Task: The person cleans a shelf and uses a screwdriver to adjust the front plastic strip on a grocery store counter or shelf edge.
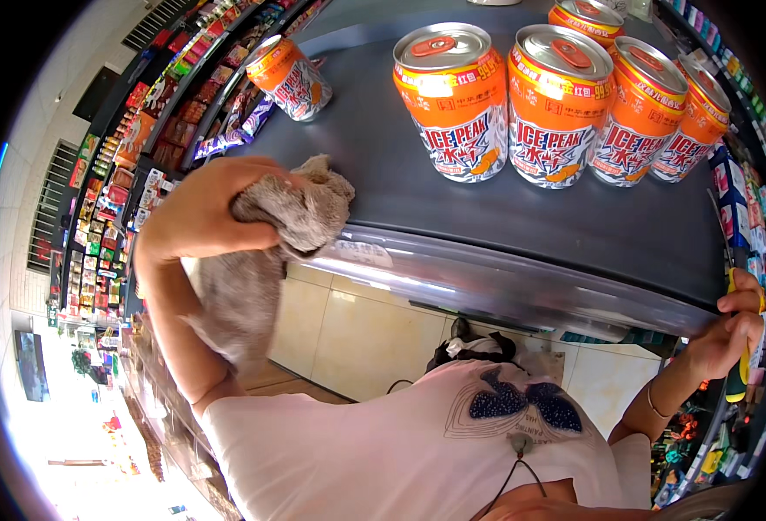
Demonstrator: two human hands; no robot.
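The left hand (193,213) is gripping a bunched grey fuzzy cloth (300,208), fingers clamped around it, pressing it on the front edge of a dark grey flat shelf top (504,217). The right hand (734,334) is curling closed around a yellow-handled tool (741,369) beside the shelf's right corner. Five orange drink cans (461,100) are standing upright behind, and a sixth orange can (289,78) is standing apart at the left.

**Orange cans, grey top, grey cloth**

I see orange cans (559,104) with silver lids, orange pull tabs and white lower bands bearing blue lettering. The shelf top (417,191) they stand on is dark blue-grey. The cloth (300,208) under my left hand (200,213) is mottled grey-brown. My shirt (400,451) is pale pink with a dark blue sequinned bow. Floor tiles (357,334) are cream.
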